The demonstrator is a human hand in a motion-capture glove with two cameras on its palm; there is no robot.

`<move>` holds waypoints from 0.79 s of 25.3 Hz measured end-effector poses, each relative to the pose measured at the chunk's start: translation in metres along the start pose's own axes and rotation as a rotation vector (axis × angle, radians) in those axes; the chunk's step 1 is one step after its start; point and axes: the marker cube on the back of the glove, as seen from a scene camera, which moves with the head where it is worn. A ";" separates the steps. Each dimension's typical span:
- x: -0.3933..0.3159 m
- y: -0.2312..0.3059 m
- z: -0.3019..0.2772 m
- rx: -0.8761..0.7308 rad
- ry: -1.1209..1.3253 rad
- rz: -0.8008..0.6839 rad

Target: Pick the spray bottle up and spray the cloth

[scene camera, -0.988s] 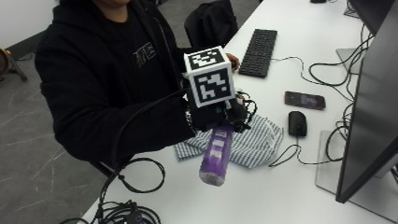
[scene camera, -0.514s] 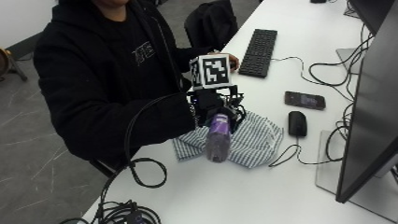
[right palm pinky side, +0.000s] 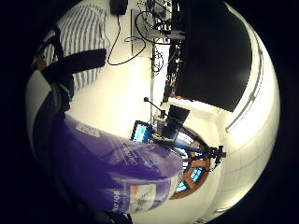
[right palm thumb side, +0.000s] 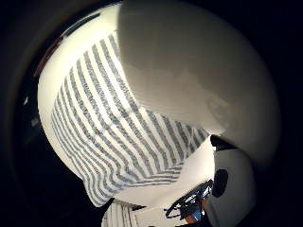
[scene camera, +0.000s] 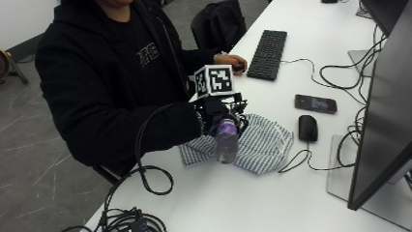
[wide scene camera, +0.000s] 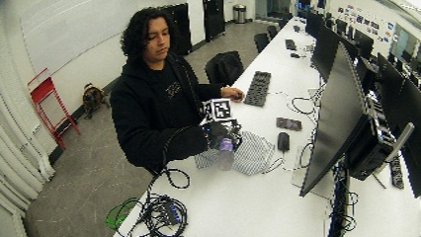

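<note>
while the person's forearm reaches out over the near edge of the white desk [scene camera: 270, 193], the gloved right hand [scene camera: 215, 112] sits raised above it with its fingers curled round the neck of the spray bottle [scene camera: 225, 142], gripping it. the bottle hangs nearly upright from the hand, body pointing down, its base just above the left part of the cloth [scene camera: 260, 147]; whether it touches the cloth cannot be told. the bottle is translucent purple plastic, rounded, with a white panel and small print on its label that is too blurred to read in the little-finger-side palm view, where it fills the area next to the palm [right palm pinky side: 117, 172]. the cloth is a thin, crumpled fabric with fine grey and white stripes, lying flat on the desk; the thumb-side palm view shows its stripes close under the hand [right palm thumb side: 109, 137]. further right lie a black mouse [scene camera: 308, 128] with its cable, a dark phone [scene camera: 315, 103] and a flat black keyboard [scene camera: 267, 47]. the bare left hand [scene camera: 231, 61] rests beside the keyboard. a dark monitor [scene camera: 383, 111] stands at the right.
</note>
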 end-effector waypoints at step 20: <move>0.071 -0.075 -0.142 0.679 -0.725 0.176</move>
